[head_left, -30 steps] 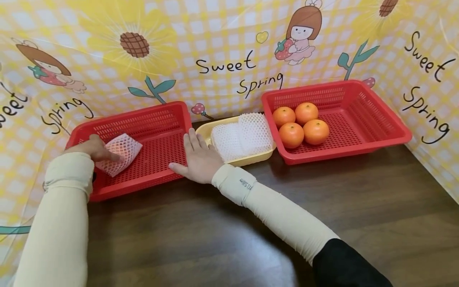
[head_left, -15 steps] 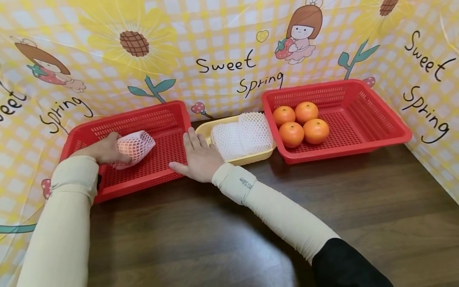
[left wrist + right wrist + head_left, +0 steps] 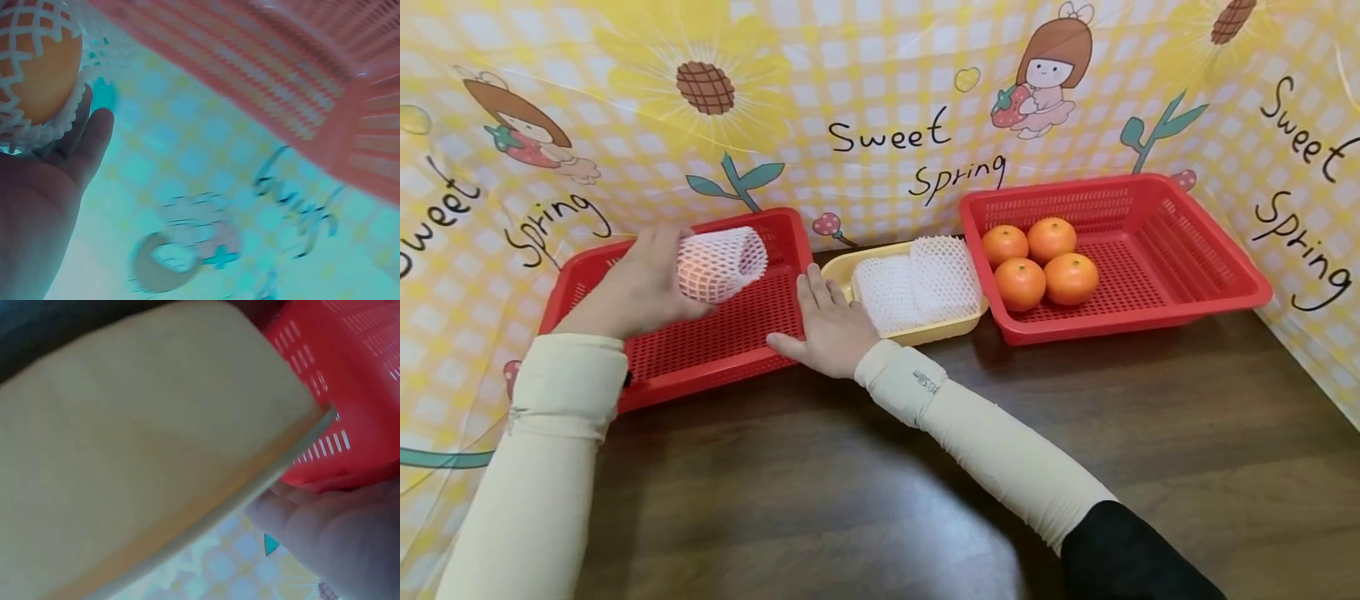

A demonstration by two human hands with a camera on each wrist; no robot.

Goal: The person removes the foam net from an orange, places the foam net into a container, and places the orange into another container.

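My left hand (image 3: 647, 287) grips an orange in a white foam net sleeve (image 3: 718, 265), lifted above the left red basket (image 3: 715, 367). The sleeve's loose end points right. In the left wrist view, the orange (image 3: 53, 81) shows through the mesh, with fingers (image 3: 94, 140) curled beneath it. My right hand (image 3: 835, 333) has its fingers straight and spread, lying at that basket's right front corner beside the yellow tray (image 3: 936, 335). Seen from the right wrist, the tray (image 3: 156, 425) covers much of the view and hides some fingertips.
Folded white foam net sleeves (image 3: 917, 283) lie in the yellow tray. To the right, another red basket (image 3: 1157, 317) holds several oranges (image 3: 1071, 279) at its left end. A patterned yellow cloth (image 3: 880, 75) stands behind everything on the brown wooden table (image 3: 820, 500).
My left hand has raised the sleeved orange up and to the right from the left basket's floor. The right hand keeps its place by the tray, and the head view has shifted slightly.
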